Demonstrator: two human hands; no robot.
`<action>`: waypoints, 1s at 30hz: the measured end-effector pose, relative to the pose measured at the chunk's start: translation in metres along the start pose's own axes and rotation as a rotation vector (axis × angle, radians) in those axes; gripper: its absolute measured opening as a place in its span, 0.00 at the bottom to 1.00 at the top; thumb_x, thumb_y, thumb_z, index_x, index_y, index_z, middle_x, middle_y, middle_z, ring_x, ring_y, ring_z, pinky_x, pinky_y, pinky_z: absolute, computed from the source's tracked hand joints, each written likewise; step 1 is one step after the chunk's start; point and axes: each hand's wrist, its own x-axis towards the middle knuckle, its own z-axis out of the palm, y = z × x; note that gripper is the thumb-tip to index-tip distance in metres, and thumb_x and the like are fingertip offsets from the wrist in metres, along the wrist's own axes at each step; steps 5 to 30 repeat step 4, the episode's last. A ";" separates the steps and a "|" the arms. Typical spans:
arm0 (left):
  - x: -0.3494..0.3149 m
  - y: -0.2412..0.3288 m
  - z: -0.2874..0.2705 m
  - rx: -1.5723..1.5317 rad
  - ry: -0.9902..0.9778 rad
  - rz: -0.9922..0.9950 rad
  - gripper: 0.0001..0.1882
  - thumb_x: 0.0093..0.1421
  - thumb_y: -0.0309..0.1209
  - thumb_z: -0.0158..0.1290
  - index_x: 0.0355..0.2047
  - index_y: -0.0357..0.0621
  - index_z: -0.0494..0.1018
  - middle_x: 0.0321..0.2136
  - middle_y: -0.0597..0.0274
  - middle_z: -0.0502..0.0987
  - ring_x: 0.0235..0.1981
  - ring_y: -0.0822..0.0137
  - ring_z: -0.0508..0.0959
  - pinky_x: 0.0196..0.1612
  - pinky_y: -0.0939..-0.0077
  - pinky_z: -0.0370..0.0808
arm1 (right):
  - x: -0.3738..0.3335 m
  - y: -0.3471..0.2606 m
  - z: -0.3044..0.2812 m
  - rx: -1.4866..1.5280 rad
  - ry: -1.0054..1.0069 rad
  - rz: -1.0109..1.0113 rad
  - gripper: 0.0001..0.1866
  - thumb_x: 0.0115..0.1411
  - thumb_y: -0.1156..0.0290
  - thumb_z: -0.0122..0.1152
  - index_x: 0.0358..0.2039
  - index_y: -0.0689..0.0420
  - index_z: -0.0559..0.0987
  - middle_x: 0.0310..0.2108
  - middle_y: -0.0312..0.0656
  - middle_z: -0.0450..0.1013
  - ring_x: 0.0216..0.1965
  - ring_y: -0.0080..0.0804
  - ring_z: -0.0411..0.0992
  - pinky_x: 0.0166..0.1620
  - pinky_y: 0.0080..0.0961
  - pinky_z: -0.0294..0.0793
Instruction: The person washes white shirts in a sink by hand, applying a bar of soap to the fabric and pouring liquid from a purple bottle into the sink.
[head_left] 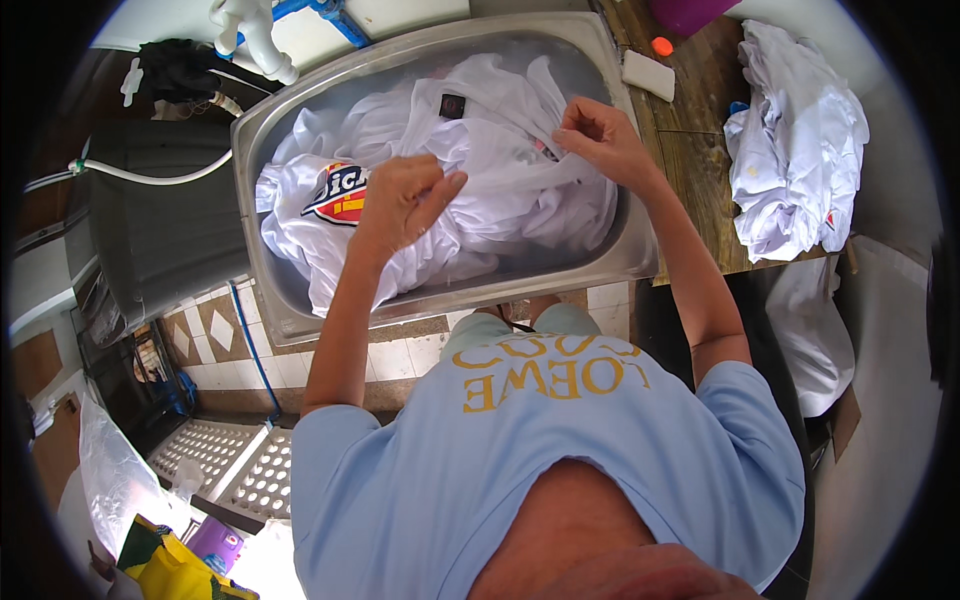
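Note:
A heap of wet white shirts (pixel 500 215) fills a metal sink (pixel 640 235) of cloudy water. One shirt carries a large coloured printed patch (pixel 342 194), and a small black label (pixel 453 106) shows on the cloth farther back. My left hand (pixel 405 205) hovers over the heap beside the patch, fingers curled and thumb stretched toward the right. Whatever its fingers hold, if anything, is hidden. At the sink's right side, my right hand (pixel 608 148) has thumb and fingertips pinched together on a fold of white shirt.
On the wooden counter (pixel 690 165) at right lie a white block (pixel 649 75), an orange cap (pixel 662 46) and a pile of white clothes (pixel 795 145). White pipe (pixel 250 35) hangs over the sink's far left corner. A pale hose (pixel 160 178) reaches its left side.

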 end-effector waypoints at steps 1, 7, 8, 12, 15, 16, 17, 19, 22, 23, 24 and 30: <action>-0.014 0.000 0.009 0.032 0.020 -0.013 0.20 0.57 0.32 0.56 0.13 0.38 0.64 0.13 0.56 0.64 0.14 0.55 0.65 0.20 0.65 0.60 | 0.004 0.003 0.008 -0.080 -0.014 0.052 0.11 0.56 0.65 0.61 0.28 0.59 0.72 0.21 0.30 0.67 0.25 0.15 0.64 0.30 0.17 0.63; -0.039 -0.005 0.032 0.130 0.063 -0.090 0.20 0.56 0.34 0.57 0.13 0.38 0.66 0.15 0.57 0.68 0.16 0.56 0.67 0.28 0.67 0.64 | 0.044 0.027 0.034 -0.521 0.176 -0.178 0.19 0.51 0.56 0.68 0.40 0.51 0.76 0.40 0.40 0.71 0.33 0.33 0.69 0.37 0.28 0.72; -0.039 -0.005 0.032 0.130 0.063 -0.090 0.20 0.56 0.34 0.57 0.13 0.38 0.66 0.15 0.57 0.68 0.16 0.56 0.67 0.28 0.67 0.64 | 0.044 0.027 0.034 -0.521 0.176 -0.178 0.19 0.51 0.56 0.68 0.40 0.51 0.76 0.40 0.40 0.71 0.33 0.33 0.69 0.37 0.28 0.72; -0.039 -0.005 0.032 0.130 0.063 -0.090 0.20 0.56 0.34 0.57 0.13 0.38 0.66 0.15 0.57 0.68 0.16 0.56 0.67 0.28 0.67 0.64 | 0.044 0.027 0.034 -0.521 0.176 -0.178 0.19 0.51 0.56 0.68 0.40 0.51 0.76 0.40 0.40 0.71 0.33 0.33 0.69 0.37 0.28 0.72; -0.039 -0.005 0.032 0.130 0.063 -0.090 0.20 0.56 0.34 0.57 0.13 0.38 0.66 0.15 0.57 0.68 0.16 0.56 0.67 0.28 0.67 0.64 | 0.044 0.027 0.034 -0.521 0.176 -0.178 0.19 0.51 0.56 0.68 0.40 0.51 0.76 0.40 0.40 0.71 0.33 0.33 0.69 0.37 0.28 0.72; -0.039 -0.005 0.032 0.130 0.063 -0.090 0.20 0.56 0.34 0.57 0.13 0.38 0.66 0.15 0.57 0.68 0.16 0.56 0.67 0.28 0.67 0.64 | 0.044 0.027 0.034 -0.521 0.176 -0.178 0.19 0.51 0.56 0.68 0.40 0.51 0.76 0.40 0.40 0.71 0.33 0.33 0.69 0.37 0.28 0.72; -0.039 -0.005 0.032 0.130 0.063 -0.090 0.20 0.56 0.34 0.57 0.13 0.38 0.66 0.15 0.57 0.68 0.16 0.56 0.67 0.28 0.67 0.64 | 0.044 0.027 0.034 -0.521 0.176 -0.178 0.19 0.51 0.56 0.68 0.40 0.51 0.76 0.40 0.40 0.71 0.33 0.33 0.69 0.37 0.28 0.72; -0.039 -0.005 0.032 0.130 0.063 -0.090 0.20 0.56 0.34 0.57 0.13 0.38 0.66 0.15 0.57 0.68 0.16 0.56 0.67 0.28 0.67 0.64 | 0.044 0.027 0.034 -0.521 0.176 -0.178 0.19 0.51 0.56 0.68 0.40 0.51 0.76 0.40 0.40 0.71 0.33 0.33 0.69 0.37 0.28 0.72; -0.039 -0.005 0.032 0.130 0.063 -0.090 0.20 0.56 0.34 0.57 0.13 0.38 0.66 0.15 0.57 0.68 0.16 0.56 0.67 0.28 0.67 0.64 | 0.044 0.027 0.034 -0.521 0.176 -0.178 0.19 0.51 0.56 0.68 0.40 0.51 0.76 0.40 0.40 0.71 0.33 0.33 0.69 0.37 0.28 0.72; -0.039 -0.005 0.032 0.130 0.063 -0.090 0.20 0.56 0.34 0.57 0.13 0.38 0.66 0.15 0.57 0.68 0.16 0.56 0.67 0.28 0.67 0.64 | 0.044 0.027 0.034 -0.521 0.176 -0.178 0.19 0.51 0.56 0.68 0.40 0.51 0.76 0.40 0.40 0.71 0.33 0.33 0.69 0.37 0.28 0.72; -0.039 -0.005 0.032 0.130 0.063 -0.090 0.20 0.56 0.34 0.57 0.13 0.38 0.66 0.15 0.57 0.68 0.16 0.56 0.67 0.28 0.67 0.64 | 0.044 0.027 0.034 -0.521 0.176 -0.178 0.19 0.51 0.56 0.68 0.40 0.51 0.76 0.40 0.40 0.71 0.33 0.33 0.69 0.37 0.28 0.72; -0.039 -0.005 0.032 0.130 0.063 -0.090 0.20 0.56 0.34 0.57 0.13 0.38 0.66 0.15 0.57 0.68 0.16 0.56 0.67 0.28 0.67 0.64 | 0.044 0.027 0.034 -0.521 0.176 -0.178 0.19 0.51 0.56 0.68 0.40 0.51 0.76 0.40 0.40 0.71 0.33 0.33 0.69 0.37 0.28 0.72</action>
